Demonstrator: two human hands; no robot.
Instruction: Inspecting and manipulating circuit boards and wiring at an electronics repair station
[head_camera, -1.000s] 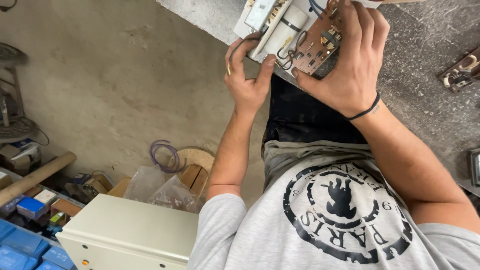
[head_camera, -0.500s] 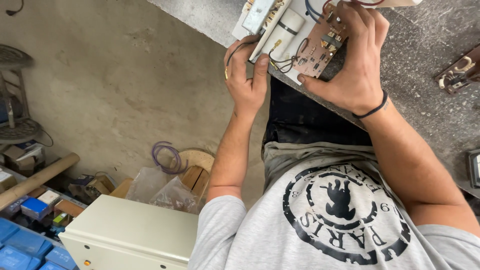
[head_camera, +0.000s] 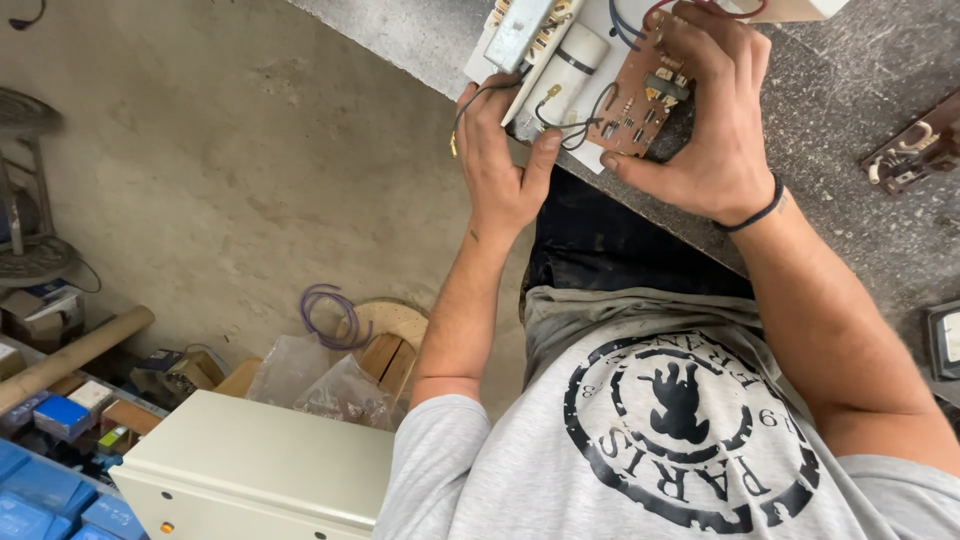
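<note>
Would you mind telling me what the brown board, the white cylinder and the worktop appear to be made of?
Board: likely matte brown phenolic laminate, studded with small components. Cylinder: probably smooth white plastic, slightly glossy. Worktop: apparently grey speckled stone or concrete, rough finish.

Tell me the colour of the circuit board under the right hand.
Brown: the circuit board, half under the right hand, shows best in the head view.

brown circuit board (head_camera: 640, 95), white cylinder (head_camera: 560, 80), grey speckled worktop (head_camera: 850, 100)
</note>
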